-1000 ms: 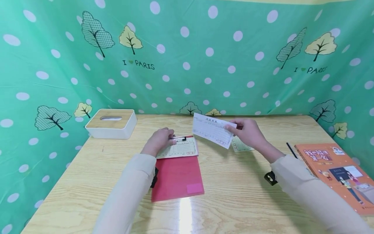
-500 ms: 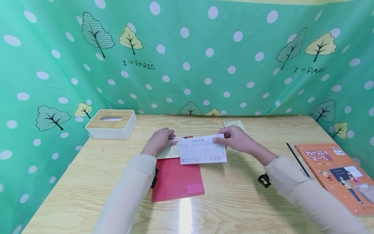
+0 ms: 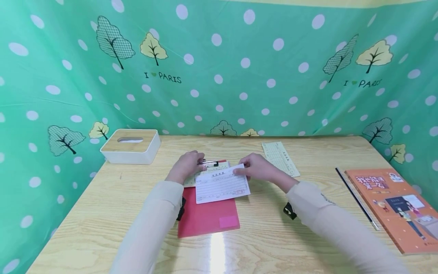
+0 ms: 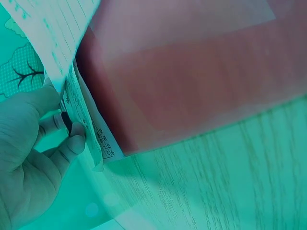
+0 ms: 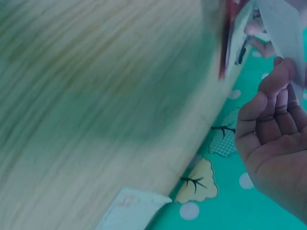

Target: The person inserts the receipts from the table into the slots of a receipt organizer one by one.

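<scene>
While the left hand (image 3: 186, 166) has its thumb and fingers clamped on the clip (image 3: 213, 163) of the red folder (image 3: 208, 219), the right hand (image 3: 257, 167) pinches a white slip (image 3: 221, 186) by its far right corner. That corner hold presumably leaves the printed face uncovered and the opposite end free to lie over the folder. The slip hangs slantwise above the folder, partly covering the greenish papers (image 3: 221, 167) at its top; the left wrist view shows it bowed and raised off the red cover, its tip close to the left thumb, though whether they touch I cannot tell. The left hand's grip probably steadies the folder, perhaps also working the clip, whose mouth is hidden. Near the far edge of the worktop (image 3: 273, 239), right of its middle, lies a loose green slip (image 3: 280, 158), seemingly within easy reach of the right hand. A tissue box (image 3: 145, 154) occupies the far left corner, while a slim dark pencil-like stick (image 3: 357, 199) and an orange book (image 3: 393, 213) lie along the right edge, apparently set aside from the paperwork.
</scene>
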Tool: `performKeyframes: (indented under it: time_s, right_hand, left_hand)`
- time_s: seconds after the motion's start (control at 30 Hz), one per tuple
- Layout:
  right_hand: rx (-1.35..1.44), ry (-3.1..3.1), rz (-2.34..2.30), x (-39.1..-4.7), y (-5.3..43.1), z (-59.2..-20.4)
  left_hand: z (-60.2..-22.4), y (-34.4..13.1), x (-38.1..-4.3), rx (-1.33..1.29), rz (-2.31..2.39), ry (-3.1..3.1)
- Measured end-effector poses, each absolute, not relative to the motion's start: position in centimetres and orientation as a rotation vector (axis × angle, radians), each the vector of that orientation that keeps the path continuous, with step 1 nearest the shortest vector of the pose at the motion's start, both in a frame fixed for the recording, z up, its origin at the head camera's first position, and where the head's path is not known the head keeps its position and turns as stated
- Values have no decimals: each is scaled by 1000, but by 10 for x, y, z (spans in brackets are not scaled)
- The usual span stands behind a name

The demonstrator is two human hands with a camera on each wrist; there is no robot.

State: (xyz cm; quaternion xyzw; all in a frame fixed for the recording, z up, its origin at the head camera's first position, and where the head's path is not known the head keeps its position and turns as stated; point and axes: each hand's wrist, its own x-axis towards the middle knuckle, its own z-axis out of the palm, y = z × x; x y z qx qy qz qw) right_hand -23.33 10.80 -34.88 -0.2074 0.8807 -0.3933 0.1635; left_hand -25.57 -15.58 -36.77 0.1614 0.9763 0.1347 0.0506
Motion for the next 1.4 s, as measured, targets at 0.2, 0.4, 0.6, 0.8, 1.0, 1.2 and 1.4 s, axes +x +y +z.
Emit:
performKeyframes:
  time_s: [0.2, 0.4, 0.6, 0.8, 1.0, 1.2, 1.4]
  right_hand:
    - [-575, 2529, -1113, -240, 92, -361]
    - [-506, 2521, -1127, -245, 79, -372]
    - [-473, 2546, -1125, -245, 69, -377]
    - [-410, 2575, -1126, -245, 62, -378]
    - [-331, 2623, -1102, -244, 55, -378]
    - [-286, 2679, -1034, -245, 47, -381]
    - [-201, 2685, -1003, -247, 44, -381]
  left_hand:
    - [-369, -156, -257, 483, 418, 2966]
    - [-371, -157, -258, 475, 408, 2970]
    - [-371, -157, -259, 498, 405, 2976]
    - [-370, -157, -259, 531, 390, 2984]
    - [-370, -158, -259, 550, 393, 3000]
    - [-369, -158, -258, 509, 410, 2978]
    - [-369, -158, -259, 503, 449, 2960]
